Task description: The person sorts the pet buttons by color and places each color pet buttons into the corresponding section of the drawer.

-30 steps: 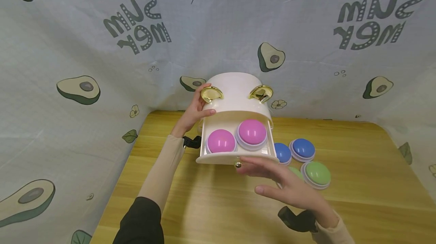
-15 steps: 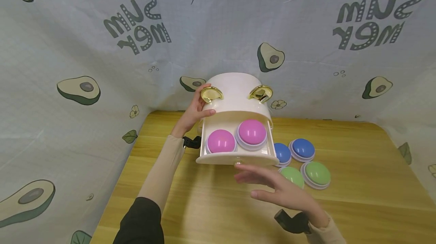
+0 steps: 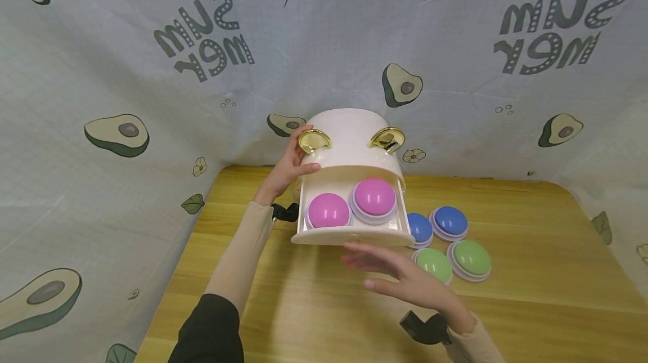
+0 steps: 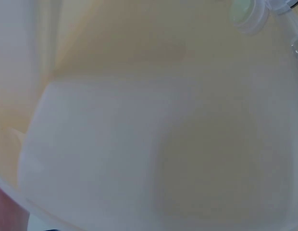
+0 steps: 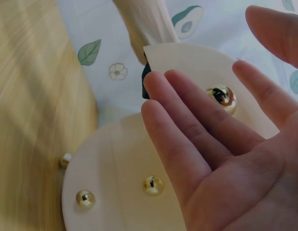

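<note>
A white storage box (image 3: 349, 126) with gold ears stands at the back of the table, its drawer (image 3: 324, 237) pulled out. Two round cases with pink domed lids (image 3: 329, 210) lie inside the drawer. My left hand (image 3: 283, 171) grips the box's left side, thumb on the front and fingers behind the gold ear. My right hand (image 3: 407, 281) is just in front of the drawer, fingers extended and holding nothing. In the right wrist view, its fingers overlap the drawer front beside a gold knob (image 5: 221, 99). Pale, blurred box surface (image 4: 115, 144) fills most of the left wrist view.
Right of the box, two cases with blue lids (image 3: 451, 220) and two with green lids (image 3: 472, 257) lie on the wooden table (image 3: 552, 273). A printed avocado curtain (image 3: 324, 42) hangs directly behind the box. Small gold balls (image 5: 153, 185) stud the pale front below the drawer.
My right hand has drifted left and slightly toward me from the drawer knob, uncovering more of the nearer green-lidded case. The left hand, box and drawer have stayed put.
</note>
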{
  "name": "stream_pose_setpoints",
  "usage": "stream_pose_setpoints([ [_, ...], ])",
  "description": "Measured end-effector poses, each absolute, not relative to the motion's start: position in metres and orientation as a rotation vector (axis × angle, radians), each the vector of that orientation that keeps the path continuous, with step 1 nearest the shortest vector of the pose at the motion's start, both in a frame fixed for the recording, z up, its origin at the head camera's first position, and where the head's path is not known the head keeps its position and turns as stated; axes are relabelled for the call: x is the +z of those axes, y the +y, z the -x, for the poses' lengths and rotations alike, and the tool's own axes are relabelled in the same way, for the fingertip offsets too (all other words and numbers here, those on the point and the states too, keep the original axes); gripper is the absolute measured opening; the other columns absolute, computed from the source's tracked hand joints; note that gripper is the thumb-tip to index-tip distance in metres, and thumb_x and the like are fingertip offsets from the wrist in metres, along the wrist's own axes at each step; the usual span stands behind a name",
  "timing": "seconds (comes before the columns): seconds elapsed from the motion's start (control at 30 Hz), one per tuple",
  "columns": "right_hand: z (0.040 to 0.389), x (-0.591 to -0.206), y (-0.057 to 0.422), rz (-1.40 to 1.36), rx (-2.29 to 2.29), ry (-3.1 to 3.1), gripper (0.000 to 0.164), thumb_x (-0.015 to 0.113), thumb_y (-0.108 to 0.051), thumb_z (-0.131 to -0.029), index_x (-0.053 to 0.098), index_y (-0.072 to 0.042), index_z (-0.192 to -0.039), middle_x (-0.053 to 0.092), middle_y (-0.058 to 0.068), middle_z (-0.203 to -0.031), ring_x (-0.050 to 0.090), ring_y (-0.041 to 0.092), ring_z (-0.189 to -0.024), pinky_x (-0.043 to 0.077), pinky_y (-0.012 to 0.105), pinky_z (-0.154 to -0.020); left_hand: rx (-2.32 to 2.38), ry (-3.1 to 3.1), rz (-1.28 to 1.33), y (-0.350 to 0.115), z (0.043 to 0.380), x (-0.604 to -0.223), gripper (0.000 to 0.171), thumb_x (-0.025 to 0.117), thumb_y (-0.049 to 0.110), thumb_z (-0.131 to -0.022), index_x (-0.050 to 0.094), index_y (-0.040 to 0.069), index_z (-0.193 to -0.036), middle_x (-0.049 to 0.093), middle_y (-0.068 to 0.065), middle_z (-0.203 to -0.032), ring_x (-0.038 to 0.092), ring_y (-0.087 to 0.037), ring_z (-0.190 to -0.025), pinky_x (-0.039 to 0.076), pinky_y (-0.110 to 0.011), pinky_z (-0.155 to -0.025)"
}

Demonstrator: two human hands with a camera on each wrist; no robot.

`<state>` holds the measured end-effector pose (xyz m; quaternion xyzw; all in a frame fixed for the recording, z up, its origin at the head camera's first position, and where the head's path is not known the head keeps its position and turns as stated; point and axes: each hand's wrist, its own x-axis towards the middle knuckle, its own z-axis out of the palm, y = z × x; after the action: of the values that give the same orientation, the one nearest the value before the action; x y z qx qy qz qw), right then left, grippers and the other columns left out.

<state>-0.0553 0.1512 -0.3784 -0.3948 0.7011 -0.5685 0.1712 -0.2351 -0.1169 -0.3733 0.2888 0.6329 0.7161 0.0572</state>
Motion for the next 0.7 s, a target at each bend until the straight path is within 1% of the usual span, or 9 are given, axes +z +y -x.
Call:
stream_pose_setpoints([
  [0.1,0.0568,-0.3791,0.1494,1.168,-1.621,1.985,0.056,0.054,0.004,-0.094,0.035,-0.003,-0.146,0.052,0.012,-0.136,0.052,0.031,-0.121,0.043,0.037,-0.098,2.179,1.91,-0.88,-0.1166,0.2354,-0.3733,0.084,0.056,-0.017,-0.081,0.015,0.012,-0.148,0.024,-0.014,-0.147,0.026,-0.02,-0.137,0.024,-0.032,-0.112],
  [0.2,0.0578,-0.3806,0.148,1.153,-1.632,1.97,0.055,0.054,0.004,-0.094,0.036,-0.003,-0.146,0.052,0.012,-0.136,0.051,0.031,-0.122,0.043,0.037,-0.099,2.181,1.91,-0.893,-0.1165,0.2352,-0.3732,0.084,0.056,-0.017,-0.081,0.014,0.01,-0.148,0.024,-0.015,-0.147,0.025,-0.021,-0.137,0.022,-0.032,-0.112],
  [0.27,0.0589,-0.3824,0.1477,1.158,-1.637,1.966,0.055,0.054,0.004,-0.094,0.036,-0.002,-0.145,0.052,0.012,-0.136,0.051,0.032,-0.122,0.043,0.038,-0.099,2.184,1.907,-0.902,-0.1166,0.2353,-0.3733,0.083,0.056,-0.017,-0.081,0.014,0.01,-0.148,0.024,-0.016,-0.146,0.025,-0.021,-0.136,0.022,-0.033,-0.112],
  [0.33,0.0597,-0.3841,0.1473,1.142,-1.645,1.962,0.054,0.053,0.004,-0.094,0.036,-0.003,-0.145,0.052,0.012,-0.136,0.051,0.032,-0.122,0.042,0.039,-0.099,2.188,1.903,-0.906,-0.1164,0.2352,-0.3733,0.083,0.056,-0.017,-0.081,0.015,0.01,-0.148,0.025,-0.015,-0.146,0.026,-0.02,-0.136,0.022,-0.033,-0.112],
  [0.53,0.0597,-0.3847,0.1454,1.069,-1.686,1.95,0.054,0.053,0.003,-0.095,0.037,-0.007,-0.145,0.05,0.011,-0.138,0.049,0.03,-0.124,0.044,0.037,-0.098,2.209,1.881,-0.911,-0.1163,0.2356,-0.3745,0.084,0.059,-0.014,-0.08,0.019,0.014,-0.148,0.026,-0.011,-0.146,0.027,-0.018,-0.136,0.02,-0.03,-0.113],
  [0.7,0.0595,-0.3844,0.1432,1.081,-1.704,1.976,0.053,0.053,0.003,-0.095,0.037,-0.006,-0.145,0.048,0.015,-0.138,0.051,0.03,-0.123,0.044,0.037,-0.098,2.202,1.887,-0.922,-0.1167,0.2358,-0.3753,0.084,0.061,-0.01,-0.08,0.019,0.016,-0.148,0.026,-0.011,-0.146,0.027,-0.018,-0.136,0.022,-0.031,-0.112],
])
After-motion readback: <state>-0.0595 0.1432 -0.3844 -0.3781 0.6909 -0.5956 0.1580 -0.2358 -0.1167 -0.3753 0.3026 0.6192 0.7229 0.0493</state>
